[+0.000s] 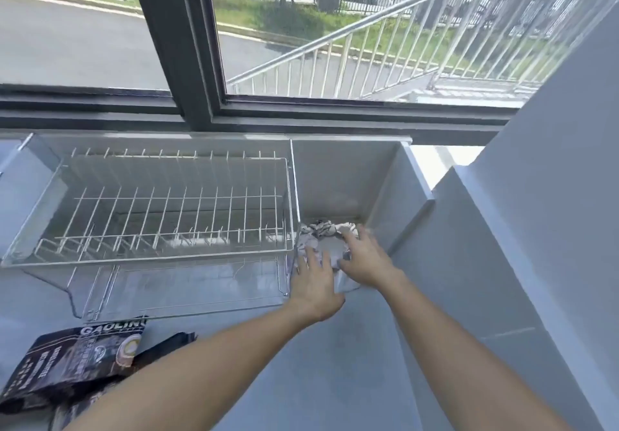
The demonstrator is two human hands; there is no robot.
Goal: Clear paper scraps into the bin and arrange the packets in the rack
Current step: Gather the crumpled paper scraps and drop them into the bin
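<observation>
Crumpled paper scraps [321, 233] lie at the bottom of a clear-walled bin [348, 176] to the right of the rack. My left hand [313, 280] rests at the bin's near edge with fingers spread over the scraps. My right hand [363, 256] reaches into the bin, fingers spread on the paper. Neither hand clearly grips anything. A white wire rack [174, 209] in a clear tray stands on the left, with no packets in it. Dark printed packets [73, 363] lie on the counter at the lower left, partly hidden by my left forearm.
A dark-framed window [187, 62] runs along the back of the grey counter [318, 380]. A grey stepped wall [502, 263] rises close on the right of the bin.
</observation>
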